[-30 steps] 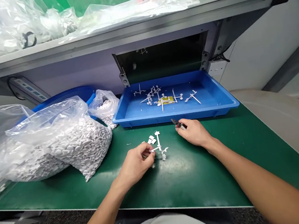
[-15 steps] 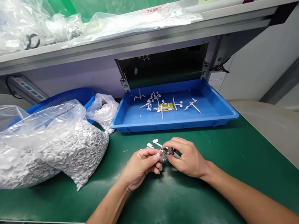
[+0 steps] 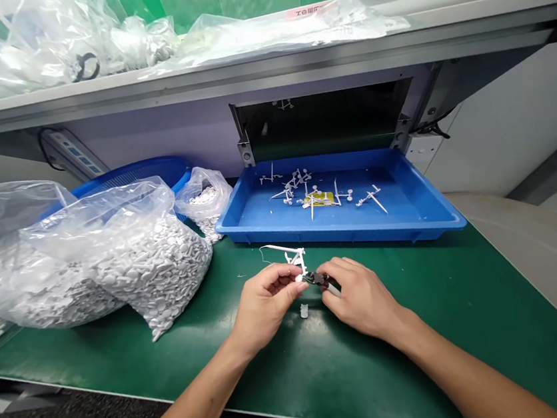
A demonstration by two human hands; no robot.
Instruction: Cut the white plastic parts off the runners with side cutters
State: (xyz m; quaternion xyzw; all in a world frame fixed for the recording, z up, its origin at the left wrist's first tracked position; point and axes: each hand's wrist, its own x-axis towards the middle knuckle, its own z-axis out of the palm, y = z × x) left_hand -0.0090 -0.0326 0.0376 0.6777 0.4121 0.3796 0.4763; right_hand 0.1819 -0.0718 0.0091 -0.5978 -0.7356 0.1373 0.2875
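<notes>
from the head camera, the left hand [image 3: 269,307] pinches a white plastic sprue [image 3: 291,256] in a narrow grip between thumb and fingers, its lower end hidden behind them, while the right hand [image 3: 361,297] closes around small dark side cutters [image 3: 317,280], their handles partly hidden by the fingers. the cutter tips sit right at the sprue, but whether they bite it is too hidden to tell. a small white moulded piece [image 3: 304,311] lies on the green bench mat [image 3: 426,353] just below the hands, and beyond them a blue tray [image 3: 342,236] holds more sprues, beside a bulging clear bag of white plastic parts [image 3: 159,269].
</notes>
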